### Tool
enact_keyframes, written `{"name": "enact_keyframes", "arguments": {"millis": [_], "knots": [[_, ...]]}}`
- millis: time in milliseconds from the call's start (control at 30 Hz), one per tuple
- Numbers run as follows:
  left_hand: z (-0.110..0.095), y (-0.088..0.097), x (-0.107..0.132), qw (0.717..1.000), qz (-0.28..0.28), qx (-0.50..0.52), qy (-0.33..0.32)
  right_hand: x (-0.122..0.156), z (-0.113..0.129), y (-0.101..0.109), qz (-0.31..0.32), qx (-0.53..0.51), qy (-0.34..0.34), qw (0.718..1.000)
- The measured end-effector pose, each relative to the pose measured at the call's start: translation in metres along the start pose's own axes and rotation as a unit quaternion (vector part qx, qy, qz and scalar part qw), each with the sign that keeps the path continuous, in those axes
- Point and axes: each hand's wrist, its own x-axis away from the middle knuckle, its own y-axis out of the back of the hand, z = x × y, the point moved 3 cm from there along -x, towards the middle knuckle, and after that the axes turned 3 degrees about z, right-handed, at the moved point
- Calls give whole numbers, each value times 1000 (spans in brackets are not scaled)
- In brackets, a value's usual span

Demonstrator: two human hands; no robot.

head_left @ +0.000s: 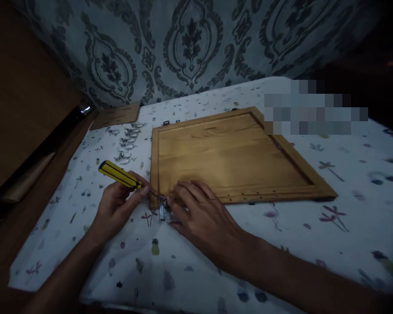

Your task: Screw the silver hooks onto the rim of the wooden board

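My left hand [119, 205] is closed round a yellow-and-black screwdriver [118, 174], tilted with its handle up to the left. The shaft slants down to a small metal hinge [163, 210] at the near left corner of a wooden cabinet door [212, 152]. The door lies on the table, its recessed panel facing up. My right hand [199, 207] lies over the door's near edge, with thumb and forefinger at the hinge and the other fingers stretched on the wood. Exactly where the screwdriver tip touches is too small to make out.
A white patterned cloth [275, 257] covers the table. Several metal hinges [127, 141] lie left of the door, with a flat brown board [118, 115] behind them. Small dark fittings [166, 123] lie by the door's far edge. A patterned curtain [190, 43] hangs behind.
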Motion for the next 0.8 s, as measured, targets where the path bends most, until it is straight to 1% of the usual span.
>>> {"name": "enact_keyframes", "arguments": {"millis": [100,200,533,800], "knots": [[1,-2,2,998,13,-51,-14,1,-1,0,1,-5,-4,1000],[1,-3,3,997,14,-71,-15,3,-1,-1,3,-5,-6,1000],[2,-3,4,999,1,-31,13,5,-1,-5,19,-7,-12,1000],[2,-4,5,999,14,-40,-14,5,-3,-2,32,-13,-7,999]]}}
